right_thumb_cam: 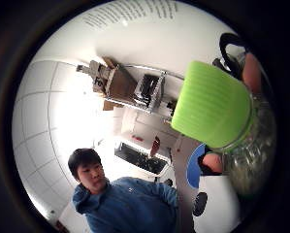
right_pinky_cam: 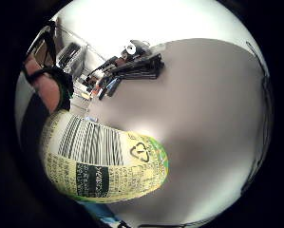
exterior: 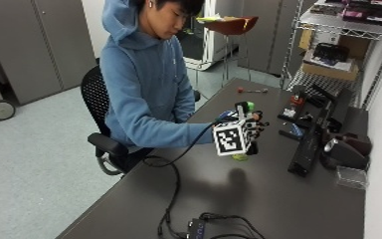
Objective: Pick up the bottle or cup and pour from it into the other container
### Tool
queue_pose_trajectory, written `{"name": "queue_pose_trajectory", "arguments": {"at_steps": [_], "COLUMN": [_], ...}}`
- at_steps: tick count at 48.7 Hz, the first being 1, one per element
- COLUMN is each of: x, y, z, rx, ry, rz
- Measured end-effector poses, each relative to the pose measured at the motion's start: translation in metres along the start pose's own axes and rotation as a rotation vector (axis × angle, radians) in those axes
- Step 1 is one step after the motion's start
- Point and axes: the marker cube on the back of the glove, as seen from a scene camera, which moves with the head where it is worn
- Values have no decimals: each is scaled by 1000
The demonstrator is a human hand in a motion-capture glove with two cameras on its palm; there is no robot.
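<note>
One bottle [exterior: 242, 130] is grasped by the gloved right hand [exterior: 249, 130] above the table [exterior: 270, 194]. Only the thumb-side view shows its green cap [right_thumb_cam: 213, 105]; the little-finger-side view shows its one barcode label [right_pinky_cam: 91, 141].

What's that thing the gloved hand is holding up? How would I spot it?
Start at the dark table and find the person's gloved right hand raised above its middle. It grips a bottle. A bright green ribbed cap and a yellow-green label with a barcode set it apart from the black gear along the wall side.
</note>
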Motion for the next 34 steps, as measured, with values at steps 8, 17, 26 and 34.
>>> {"name": "queue_pose_trajectory", "arguments": {"at_steps": [8,17,26,34], "x": [-26,-56,-75,-90], "y": [4,-11,-13,-10], "z": [6,28,55,77], "rx": [-154,-243,-409,-552], "ry": [139,349,728,1136], "rz": [-41,-96,-176,-321]}}
